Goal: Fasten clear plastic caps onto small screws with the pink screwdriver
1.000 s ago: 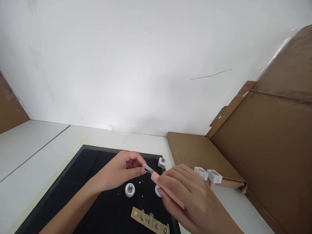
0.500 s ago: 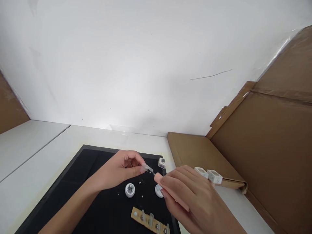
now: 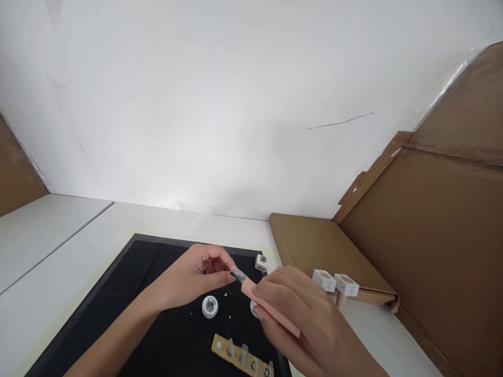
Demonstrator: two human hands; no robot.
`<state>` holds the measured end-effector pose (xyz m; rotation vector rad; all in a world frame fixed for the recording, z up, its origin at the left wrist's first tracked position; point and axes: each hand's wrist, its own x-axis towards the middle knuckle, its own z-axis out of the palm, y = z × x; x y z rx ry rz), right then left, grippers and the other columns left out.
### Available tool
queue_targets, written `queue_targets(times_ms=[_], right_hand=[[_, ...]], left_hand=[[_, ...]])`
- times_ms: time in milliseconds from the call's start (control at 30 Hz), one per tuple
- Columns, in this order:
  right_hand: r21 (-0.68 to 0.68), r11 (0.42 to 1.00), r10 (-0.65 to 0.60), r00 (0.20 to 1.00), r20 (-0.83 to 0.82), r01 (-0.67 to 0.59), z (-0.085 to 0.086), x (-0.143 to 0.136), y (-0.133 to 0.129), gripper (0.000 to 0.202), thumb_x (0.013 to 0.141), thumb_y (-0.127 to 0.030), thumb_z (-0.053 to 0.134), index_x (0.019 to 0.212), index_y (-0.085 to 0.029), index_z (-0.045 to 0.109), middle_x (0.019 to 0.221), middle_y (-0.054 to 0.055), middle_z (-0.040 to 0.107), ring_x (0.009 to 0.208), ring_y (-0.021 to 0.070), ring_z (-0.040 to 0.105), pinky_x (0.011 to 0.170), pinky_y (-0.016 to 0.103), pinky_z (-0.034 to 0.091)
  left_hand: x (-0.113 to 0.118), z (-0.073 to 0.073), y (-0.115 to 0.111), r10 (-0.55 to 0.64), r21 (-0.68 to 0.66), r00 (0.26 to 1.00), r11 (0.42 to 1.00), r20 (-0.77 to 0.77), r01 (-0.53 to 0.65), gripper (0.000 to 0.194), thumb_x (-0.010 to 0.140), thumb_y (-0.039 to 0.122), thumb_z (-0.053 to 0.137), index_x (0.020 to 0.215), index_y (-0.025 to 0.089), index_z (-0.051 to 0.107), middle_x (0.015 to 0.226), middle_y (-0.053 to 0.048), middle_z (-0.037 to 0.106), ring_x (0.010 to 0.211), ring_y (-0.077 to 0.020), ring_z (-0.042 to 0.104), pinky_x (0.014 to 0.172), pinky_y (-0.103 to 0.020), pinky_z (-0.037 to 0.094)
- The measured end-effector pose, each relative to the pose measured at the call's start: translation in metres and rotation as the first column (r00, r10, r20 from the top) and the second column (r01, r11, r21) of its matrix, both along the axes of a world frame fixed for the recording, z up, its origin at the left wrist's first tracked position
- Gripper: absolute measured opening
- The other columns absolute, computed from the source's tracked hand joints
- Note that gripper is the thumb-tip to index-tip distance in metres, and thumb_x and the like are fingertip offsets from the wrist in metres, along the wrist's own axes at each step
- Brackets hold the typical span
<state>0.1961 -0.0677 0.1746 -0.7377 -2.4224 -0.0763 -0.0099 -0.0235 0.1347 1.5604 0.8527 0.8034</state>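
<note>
Between thumb and fingertips, my left hand (image 3: 198, 275) pinches a small clear nail tip (image 3: 238, 274). My right hand (image 3: 304, 314) grips a pink-handled tool (image 3: 271, 310), its front end right at the nail tip; the end itself is hard to make out. Below them on the black mat stands an open white jar (image 3: 209, 307) with grey content. A white round lid (image 3: 254, 308) is partly hidden behind my right hand. Nearer the bottom lies a yellowish strip (image 3: 220, 347) bearing several clear nail tips.
A small white box (image 3: 261, 262) stands at the back right of the black mat (image 3: 157, 335). Two white square caps (image 3: 324, 279) are by the flat cardboard box (image 3: 314, 243). White specks dot the mat. Cardboard walls (image 3: 444, 209) rise at the right.
My right hand has shifted slightly left, bringing the pink tool closer to the nail tip and covering more of the lid. My left hand has barely moved.
</note>
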Motion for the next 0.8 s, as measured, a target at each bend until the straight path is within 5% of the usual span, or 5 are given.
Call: queue_targets(times_ms=[633, 800], right_hand=[[0.050, 0.996, -0.075, 0.997, 0.008, 0.074, 0.0011, 0.0008, -0.0016, 0.016, 0.088, -0.007, 0.043, 0.090, -0.019, 0.053, 0.066, -0.001, 0.057, 0.056, 0.0132, 0.048, 0.055, 0.026, 0.038], [0.035, 0.997, -0.072, 0.997, -0.001, 0.071, 0.0006, 0.0016, -0.0016, 0.017, 0.086, -0.005, 0.044, 0.088, -0.020, 0.052, 0.064, -0.002, 0.054, 0.055, 0.0128, 0.045, 0.053, 0.026, 0.035]], left_hand=[[-0.0024, 0.0006, 0.0005, 0.024, -0.024, 0.997, 0.999, 0.070, -0.023, 0.014, 0.081, 0.030, 0.066, 0.080, 0.016, 0.064, 0.070, 0.001, 0.056, 0.065, -0.0114, 0.050, 0.062, -0.025, 0.038], [-0.0004, 0.0000, -0.0013, 0.091, 0.065, 0.994, 0.994, -0.053, -0.088, 0.015, 0.083, 0.032, 0.062, 0.081, 0.017, 0.065, 0.072, 0.000, 0.060, 0.066, -0.0130, 0.051, 0.062, -0.026, 0.040]])
